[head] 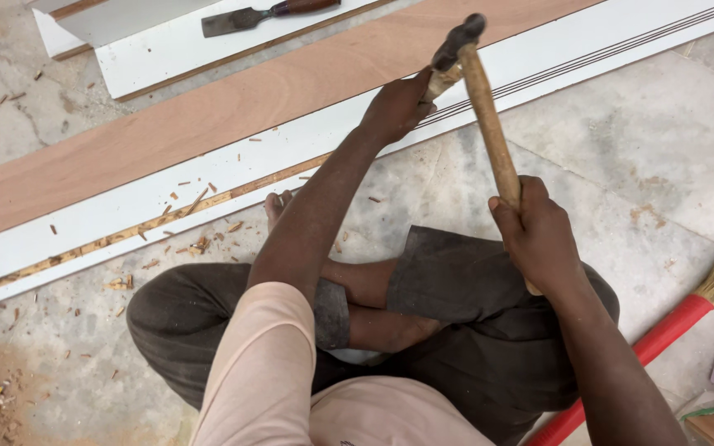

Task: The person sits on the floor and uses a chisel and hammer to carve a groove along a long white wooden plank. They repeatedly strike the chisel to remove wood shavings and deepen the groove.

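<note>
Floor (pixel 588 157): grey concrete, dusty, strewn with wood chips off to the left of your left grip.
Long board (pixel 208 124): brown-faced panel with a white edge strip, lying flat on the floor and running diagonally under and beyond your left grip; it looks stiff and heavy, not likely to shift.
Groove (pixel 126 231): a rough channel cut along the white strip, trailing away left of your left grip.
Broom (pixel 671 330): red handle, straw head, on the floor just right of your right grip.
Hammer (pixel 489 132): wooden shaft, dark metal head raised above your left grip; top-heavy by the look of it, so your low hold near the shaft's end suits it.
Right hand (pixel 539 239): your grip is clenched round the hammer's lower shaft.
Left hand (pixel 394 107): your grip is closed on a wooden-handled chisel (pixel 444 78), held against the white strip; the blade is hidden.
Spare chisel (pixel 266 15): lies on a white board well beyond your left grip, untouched.
</note>
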